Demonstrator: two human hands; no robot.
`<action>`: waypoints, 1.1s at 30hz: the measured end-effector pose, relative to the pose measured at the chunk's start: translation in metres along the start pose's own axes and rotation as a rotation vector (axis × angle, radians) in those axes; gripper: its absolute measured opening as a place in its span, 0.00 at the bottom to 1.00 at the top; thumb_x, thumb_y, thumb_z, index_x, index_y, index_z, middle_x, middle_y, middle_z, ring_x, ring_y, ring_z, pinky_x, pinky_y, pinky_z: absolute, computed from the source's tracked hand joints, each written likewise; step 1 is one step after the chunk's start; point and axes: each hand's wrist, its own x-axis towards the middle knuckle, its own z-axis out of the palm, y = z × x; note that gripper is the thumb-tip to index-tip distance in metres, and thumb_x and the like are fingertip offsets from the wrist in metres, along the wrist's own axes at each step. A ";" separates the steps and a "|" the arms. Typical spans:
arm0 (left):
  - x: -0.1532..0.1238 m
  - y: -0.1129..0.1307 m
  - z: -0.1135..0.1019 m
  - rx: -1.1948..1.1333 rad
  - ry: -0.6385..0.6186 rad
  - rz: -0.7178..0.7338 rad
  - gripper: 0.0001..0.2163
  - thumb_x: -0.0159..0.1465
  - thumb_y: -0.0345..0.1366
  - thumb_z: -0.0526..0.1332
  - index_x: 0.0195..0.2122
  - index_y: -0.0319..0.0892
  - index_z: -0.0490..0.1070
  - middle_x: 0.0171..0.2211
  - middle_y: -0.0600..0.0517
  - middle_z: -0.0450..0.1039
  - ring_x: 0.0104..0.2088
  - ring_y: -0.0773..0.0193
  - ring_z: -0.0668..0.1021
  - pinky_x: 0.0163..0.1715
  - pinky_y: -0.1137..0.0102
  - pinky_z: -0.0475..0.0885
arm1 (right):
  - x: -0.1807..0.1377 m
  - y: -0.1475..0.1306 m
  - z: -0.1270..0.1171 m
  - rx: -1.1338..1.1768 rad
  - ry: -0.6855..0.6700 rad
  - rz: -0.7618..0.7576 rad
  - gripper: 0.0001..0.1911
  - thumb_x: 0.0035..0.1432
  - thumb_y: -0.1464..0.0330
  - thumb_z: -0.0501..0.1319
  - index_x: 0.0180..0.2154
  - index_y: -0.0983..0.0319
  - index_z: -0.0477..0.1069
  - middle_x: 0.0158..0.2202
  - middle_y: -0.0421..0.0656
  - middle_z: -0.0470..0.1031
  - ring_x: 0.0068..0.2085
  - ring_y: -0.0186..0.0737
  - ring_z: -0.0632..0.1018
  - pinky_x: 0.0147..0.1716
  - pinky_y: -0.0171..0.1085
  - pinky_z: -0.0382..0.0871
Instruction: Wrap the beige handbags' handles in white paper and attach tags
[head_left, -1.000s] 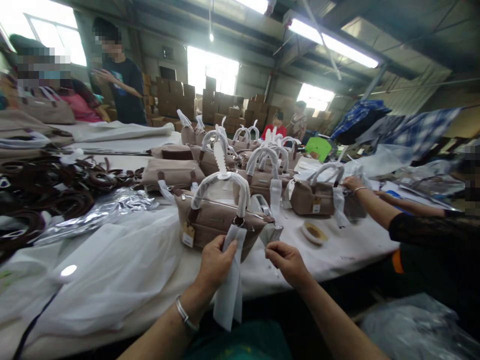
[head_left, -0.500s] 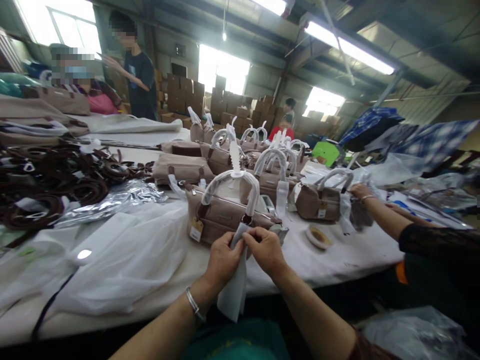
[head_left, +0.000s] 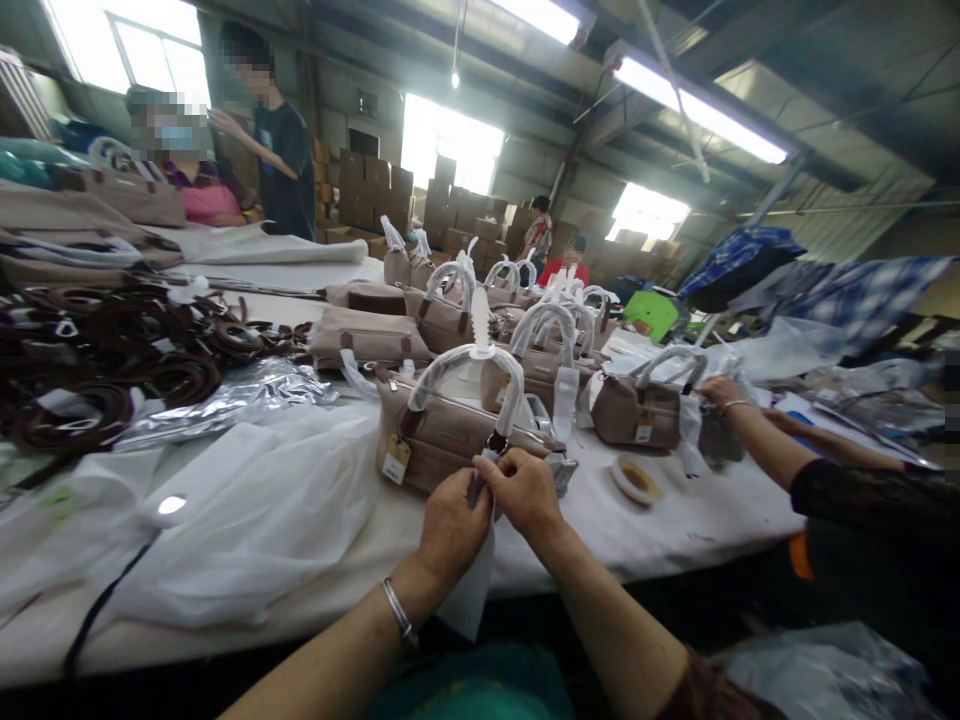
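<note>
Low in the centre of the frame, the left hand (head_left: 454,525) is closed around a white strip (head_left: 469,592), thumb and fingers pinching its upper part; the rest of the strip hangs down past the table (head_left: 675,520) edge. The right hand (head_left: 525,488) is just beside it, touching it, fingertips pinched on the top of the same strip where it meets the near end of the handle (head_left: 465,365). The bag (head_left: 442,435) stands upright just above both hands, in the middle of the frame; its handle is wrapped in white, and a tag (head_left: 395,462) hangs at its left front. A bracelet (head_left: 397,610) sits on the left wrist.

Right of centre lies a tape roll (head_left: 636,478); beyond it a co-worker's hand (head_left: 716,390) touches a second bag (head_left: 637,410). More wrapped bags fill the centre behind. At the left are brown straps (head_left: 112,370) and white plastic sheets (head_left: 247,500); boxes (head_left: 375,180) are stacked at upper centre.
</note>
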 end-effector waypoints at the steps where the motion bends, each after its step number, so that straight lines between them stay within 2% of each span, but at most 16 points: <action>1: 0.000 0.000 0.000 0.013 0.002 0.003 0.12 0.66 0.41 0.54 0.28 0.43 0.69 0.28 0.50 0.74 0.30 0.63 0.74 0.32 0.70 0.63 | 0.000 0.000 0.000 -0.018 -0.002 -0.002 0.23 0.53 0.50 0.63 0.17 0.59 0.66 0.20 0.41 0.73 0.24 0.37 0.72 0.28 0.36 0.59; 6: -0.001 -0.001 -0.001 0.014 -0.013 0.003 0.11 0.65 0.41 0.55 0.30 0.43 0.71 0.29 0.50 0.75 0.30 0.62 0.75 0.32 0.70 0.64 | -0.002 0.005 -0.001 0.024 -0.007 -0.020 0.22 0.54 0.52 0.62 0.18 0.59 0.67 0.20 0.41 0.73 0.25 0.37 0.72 0.28 0.36 0.59; 14: 0.002 0.003 -0.006 -0.053 -0.019 -0.031 0.08 0.63 0.38 0.57 0.34 0.42 0.75 0.29 0.51 0.77 0.31 0.62 0.76 0.34 0.70 0.66 | -0.008 0.024 0.003 0.379 -0.094 0.075 0.13 0.53 0.59 0.63 0.24 0.61 0.73 0.21 0.40 0.74 0.23 0.36 0.72 0.23 0.33 0.63; 19: 0.004 0.008 -0.009 -0.106 -0.046 -0.086 0.09 0.61 0.39 0.59 0.33 0.42 0.76 0.28 0.52 0.76 0.29 0.63 0.76 0.31 0.71 0.66 | -0.012 0.021 -0.006 0.309 -0.080 0.035 0.11 0.53 0.62 0.62 0.24 0.61 0.73 0.21 0.40 0.74 0.24 0.36 0.72 0.25 0.33 0.63; 23: 0.005 0.006 -0.010 -0.150 -0.076 -0.159 0.10 0.60 0.41 0.60 0.31 0.39 0.75 0.26 0.51 0.76 0.28 0.62 0.75 0.29 0.71 0.66 | -0.011 0.024 -0.006 0.264 -0.053 0.070 0.15 0.51 0.58 0.64 0.20 0.60 0.68 0.18 0.38 0.70 0.21 0.35 0.70 0.22 0.33 0.61; 25: 0.007 0.002 -0.009 -0.246 -0.117 -0.217 0.12 0.59 0.43 0.62 0.31 0.38 0.75 0.27 0.50 0.76 0.28 0.62 0.75 0.28 0.71 0.67 | -0.011 0.030 -0.002 0.377 -0.103 0.140 0.18 0.50 0.56 0.65 0.20 0.60 0.66 0.15 0.37 0.67 0.18 0.33 0.68 0.19 0.33 0.59; 29: 0.007 -0.007 -0.005 -0.560 -0.199 -0.380 0.16 0.56 0.46 0.65 0.34 0.35 0.75 0.27 0.49 0.76 0.25 0.64 0.74 0.24 0.72 0.66 | -0.016 0.044 0.005 0.823 -0.321 0.305 0.21 0.48 0.52 0.66 0.22 0.61 0.65 0.14 0.35 0.66 0.15 0.30 0.63 0.14 0.31 0.55; 31: 0.007 -0.010 -0.003 -0.675 -0.221 -0.445 0.17 0.54 0.46 0.67 0.34 0.34 0.74 0.26 0.49 0.75 0.23 0.66 0.72 0.22 0.73 0.65 | -0.021 0.051 0.007 0.978 -0.395 0.327 0.21 0.45 0.52 0.68 0.23 0.62 0.66 0.16 0.36 0.68 0.15 0.29 0.64 0.14 0.30 0.56; 33: 0.007 -0.010 -0.002 -0.742 -0.243 -0.480 0.17 0.53 0.45 0.68 0.34 0.34 0.74 0.24 0.50 0.73 0.21 0.68 0.71 0.21 0.74 0.64 | -0.025 0.056 0.008 1.046 -0.397 0.321 0.20 0.45 0.54 0.70 0.24 0.63 0.67 0.17 0.36 0.68 0.16 0.28 0.64 0.15 0.30 0.56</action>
